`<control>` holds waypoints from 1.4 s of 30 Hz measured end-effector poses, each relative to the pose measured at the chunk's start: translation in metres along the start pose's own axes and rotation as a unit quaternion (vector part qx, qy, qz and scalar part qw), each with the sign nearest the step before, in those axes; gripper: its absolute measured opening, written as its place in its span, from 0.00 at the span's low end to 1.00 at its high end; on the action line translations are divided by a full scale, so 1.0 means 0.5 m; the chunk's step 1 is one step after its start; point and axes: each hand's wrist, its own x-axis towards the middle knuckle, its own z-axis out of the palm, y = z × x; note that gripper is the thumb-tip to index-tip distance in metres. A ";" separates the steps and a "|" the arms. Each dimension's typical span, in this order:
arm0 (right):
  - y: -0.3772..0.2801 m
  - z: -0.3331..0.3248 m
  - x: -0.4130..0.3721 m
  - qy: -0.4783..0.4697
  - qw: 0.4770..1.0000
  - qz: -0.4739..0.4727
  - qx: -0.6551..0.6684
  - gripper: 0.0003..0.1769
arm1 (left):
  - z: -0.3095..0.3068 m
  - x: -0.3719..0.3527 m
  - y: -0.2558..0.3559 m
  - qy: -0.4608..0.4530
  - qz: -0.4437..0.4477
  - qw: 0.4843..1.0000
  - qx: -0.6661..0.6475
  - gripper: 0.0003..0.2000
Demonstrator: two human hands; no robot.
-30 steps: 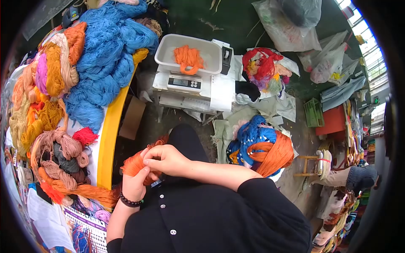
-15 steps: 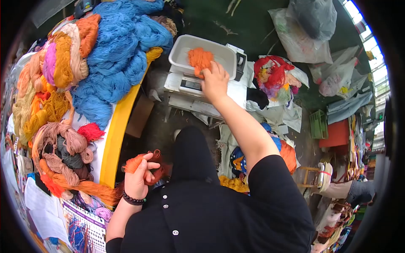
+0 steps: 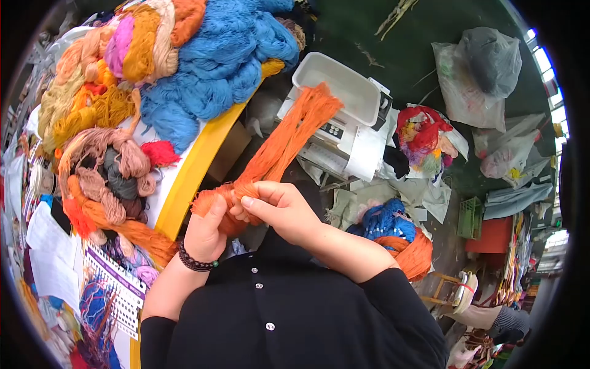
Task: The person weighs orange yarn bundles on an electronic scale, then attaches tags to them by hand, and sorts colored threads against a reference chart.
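Note:
My left hand (image 3: 208, 229) is closed around a bunched end of an orange yarn hank (image 3: 276, 144) in front of my chest. Beside it, my right hand (image 3: 287, 212) pinches the same yarn between thumb and fingers. From the hands, the long strands stretch up and away, their far end passing over the near corner of a white plastic tray (image 3: 301, 61). That tray sits on a weighing scale (image 3: 332, 130) with a small button panel. Some fingertips are hidden in the yarn.
On the left, a yellow-edged table (image 3: 203, 146) carries a large heap of blue yarn (image 3: 236, 46), multicoloured hanks and a spiral calendar (image 3: 117, 277). Right of the scale lie a bundle of mixed yarn (image 3: 424, 138) and plastic bags (image 3: 473, 86). A green crate (image 3: 469, 216) stands farther right.
My right hand has come back from the tray to my left hand, bringing orange yarn out of it. Both hands now hold the yarn together. The camera view has shifted.

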 end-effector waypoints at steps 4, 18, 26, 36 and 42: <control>0.034 0.004 -0.006 -0.001 0.999 0.016 -0.028 0.11 | 0.032 -0.019 0.005 0.121 0.008 0.986 0.111 0.09; 0.057 0.017 -0.026 0.045 0.997 -0.021 0.066 0.11 | 0.043 -0.037 -0.015 0.154 0.069 0.981 0.095 0.05; 0.072 0.015 -0.037 0.055 0.997 -0.029 0.044 0.10 | 0.034 -0.046 -0.021 0.135 0.077 0.972 0.177 0.04; 0.070 0.023 -0.047 0.092 0.969 0.027 0.230 0.11 | 0.028 -0.055 -0.026 0.125 0.076 0.983 0.113 0.07; -0.076 -0.094 -0.151 0.068 0.977 -0.040 0.199 0.06 | -0.032 -0.099 0.114 -0.182 -0.117 0.945 -0.246 0.07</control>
